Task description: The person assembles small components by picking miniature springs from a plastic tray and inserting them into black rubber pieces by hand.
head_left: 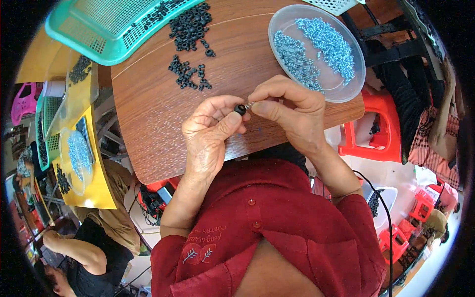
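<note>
My left hand [208, 131] pinches a small round black plastic piece [240, 109] with a hole in it, between thumb and fingers above the table's near edge. Close against it, my right hand [294, 111] grips a tiny shiny metal spring [249, 105] between thumb and forefinger; the spring's end is at the black piece's opening. Whether it sits inside I cannot tell. Beyond my hands lie loose black pieces [188, 74] on the wooden table [148, 119]. A round clear tray [363, 64] at the far right holds two piles of small bluish, shiny spring-like pieces [326, 47].
A green mesh basket [106, 55] stands at the far left, beside a larger heap of black pieces [190, 29]. Red plastic stools [388, 128] stand to the right. A yellow table [101, 183] with similar parts is on the left, where another person [91, 252] sits.
</note>
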{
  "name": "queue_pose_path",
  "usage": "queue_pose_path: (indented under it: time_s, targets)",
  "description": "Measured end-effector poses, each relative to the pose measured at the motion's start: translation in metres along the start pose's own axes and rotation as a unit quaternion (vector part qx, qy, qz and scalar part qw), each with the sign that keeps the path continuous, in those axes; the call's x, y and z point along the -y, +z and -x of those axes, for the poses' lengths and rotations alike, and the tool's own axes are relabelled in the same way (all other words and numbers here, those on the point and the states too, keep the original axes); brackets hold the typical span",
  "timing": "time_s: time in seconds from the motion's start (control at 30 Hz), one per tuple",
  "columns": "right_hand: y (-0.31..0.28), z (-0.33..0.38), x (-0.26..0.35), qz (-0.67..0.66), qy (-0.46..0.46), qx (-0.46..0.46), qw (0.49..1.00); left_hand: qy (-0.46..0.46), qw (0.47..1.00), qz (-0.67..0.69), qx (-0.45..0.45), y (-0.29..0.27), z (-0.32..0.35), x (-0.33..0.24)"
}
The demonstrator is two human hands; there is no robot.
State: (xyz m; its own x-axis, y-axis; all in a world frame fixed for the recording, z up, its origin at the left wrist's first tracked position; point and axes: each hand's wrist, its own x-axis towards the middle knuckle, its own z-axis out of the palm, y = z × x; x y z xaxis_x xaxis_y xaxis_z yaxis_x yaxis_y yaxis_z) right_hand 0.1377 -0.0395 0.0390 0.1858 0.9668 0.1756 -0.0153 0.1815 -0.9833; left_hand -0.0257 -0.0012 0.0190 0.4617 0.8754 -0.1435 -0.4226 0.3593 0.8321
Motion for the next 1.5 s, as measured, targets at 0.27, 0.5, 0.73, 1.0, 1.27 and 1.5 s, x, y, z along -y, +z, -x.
queue_pose_path:
  time_s: [0.27, 0.5, 0.73, 1.0, 1.27, 1.5]
  targets:
    - [0.018, 0.003, -0.005, 0.11, -0.092, -0.009, 0.99, 0.019, 1.0, 0.002, -0.014, -0.004, 0.01, -0.005]
    - [0.031, 0.008, -0.009, 0.326, -0.295, -0.029, 0.898, 0.02, 0.998, 0.038, -0.035, -0.01, 0.011, -0.009]
    - [0.042, 0.009, -0.014, 0.337, -0.308, -0.01, 0.89, 0.009, 0.998, 0.043, -0.052, -0.02, 0.011, -0.006]
    - [0.047, -0.006, -0.02, 0.282, -0.244, 0.046, 0.927, -0.013, 0.997, 0.058, -0.048, -0.046, 0.013, -0.006]
    - [0.051, -0.047, -0.051, 0.419, -0.148, -0.01, 0.896, 0.017, 0.998, 0.01, -0.058, -0.059, 0.015, -0.005]
    - [0.07, -0.054, -0.062, 0.523, -0.166, 0.0, 0.836, 0.012, 0.998, -0.012, -0.059, -0.059, 0.015, -0.007]
